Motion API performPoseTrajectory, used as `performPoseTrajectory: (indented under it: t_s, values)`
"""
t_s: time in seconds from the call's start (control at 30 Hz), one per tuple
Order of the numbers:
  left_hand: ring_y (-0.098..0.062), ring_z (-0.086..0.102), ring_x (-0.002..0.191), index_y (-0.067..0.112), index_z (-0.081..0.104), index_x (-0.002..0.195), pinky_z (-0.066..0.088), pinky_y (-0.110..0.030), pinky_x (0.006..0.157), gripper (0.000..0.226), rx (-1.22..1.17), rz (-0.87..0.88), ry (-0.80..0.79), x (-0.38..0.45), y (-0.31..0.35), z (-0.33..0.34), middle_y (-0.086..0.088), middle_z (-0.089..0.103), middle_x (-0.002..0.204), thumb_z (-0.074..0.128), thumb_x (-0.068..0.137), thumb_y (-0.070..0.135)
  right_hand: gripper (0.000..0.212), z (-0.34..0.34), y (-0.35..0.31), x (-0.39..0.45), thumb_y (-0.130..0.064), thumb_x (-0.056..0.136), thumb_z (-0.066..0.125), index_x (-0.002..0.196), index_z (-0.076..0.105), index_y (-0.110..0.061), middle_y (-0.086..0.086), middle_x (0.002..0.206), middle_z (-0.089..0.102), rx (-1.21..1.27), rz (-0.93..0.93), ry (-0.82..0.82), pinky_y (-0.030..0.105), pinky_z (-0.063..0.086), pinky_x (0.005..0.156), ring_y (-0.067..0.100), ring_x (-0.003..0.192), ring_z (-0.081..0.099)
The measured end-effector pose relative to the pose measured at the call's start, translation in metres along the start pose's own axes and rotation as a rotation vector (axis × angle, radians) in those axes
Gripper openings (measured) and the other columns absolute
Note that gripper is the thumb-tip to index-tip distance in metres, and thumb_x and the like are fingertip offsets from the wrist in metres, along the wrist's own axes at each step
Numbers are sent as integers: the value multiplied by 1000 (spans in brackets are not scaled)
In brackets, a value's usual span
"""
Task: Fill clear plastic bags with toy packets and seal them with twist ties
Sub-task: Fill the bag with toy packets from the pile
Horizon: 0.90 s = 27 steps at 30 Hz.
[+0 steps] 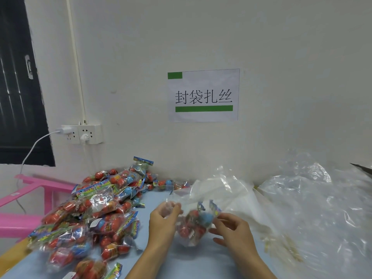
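Note:
A clear plastic bag [191, 228] holding red and blue toy packets sits on the light blue table [193, 260] between my hands. My left hand [164, 222] pinches the bag's top edge on its left side, fingers curled around the plastic. To the bag's right, my right hand [231, 228] has its fingers loosely curled at the bag's side, touching the plastic near a packet header. A large heap of toy packets [94, 214] with red and blue balls lies to the left. Pale twist ties [279, 244] lie under plastic at the right.
A pile of empty clear bags [314, 208] fills the right side of the table, up against the white wall. A pink plastic stool [30, 198] stands beyond the table's left edge. A paper sign [203, 95] and a power socket [82, 133] hang on the wall.

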State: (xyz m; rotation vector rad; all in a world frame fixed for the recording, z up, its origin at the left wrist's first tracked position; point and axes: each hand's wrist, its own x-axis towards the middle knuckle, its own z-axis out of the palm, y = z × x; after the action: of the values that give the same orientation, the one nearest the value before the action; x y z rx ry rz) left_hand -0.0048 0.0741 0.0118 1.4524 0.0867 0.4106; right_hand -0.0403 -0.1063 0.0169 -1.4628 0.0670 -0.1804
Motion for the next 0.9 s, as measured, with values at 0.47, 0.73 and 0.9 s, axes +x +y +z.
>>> performPoseTrajectory:
  t_s: [0.47,0.73,0.9]
  values:
    - [-26,73,70,8,66,74,60,-41,72,22,54,31,28,1,4,-1,-6,74,74,73,89,22,45,-8,-4,3,-21,73,66,118,63,-25,2,113,70,147,-4,-127,37,51,77,22,102,66]
    - [-32,65,77,2,65,79,56,-45,73,25,106,88,24,1,5,-2,-21,69,81,75,87,23,9,-4,4,11,-21,92,69,89,75,-15,3,84,76,-24,-83,153,28,52,59,16,80,71]
    - [-30,61,82,6,69,84,50,-37,74,20,54,91,19,2,10,-6,-27,66,91,77,85,24,13,-10,4,12,-16,88,75,76,73,-11,0,66,73,-12,-109,244,28,49,55,14,64,72]
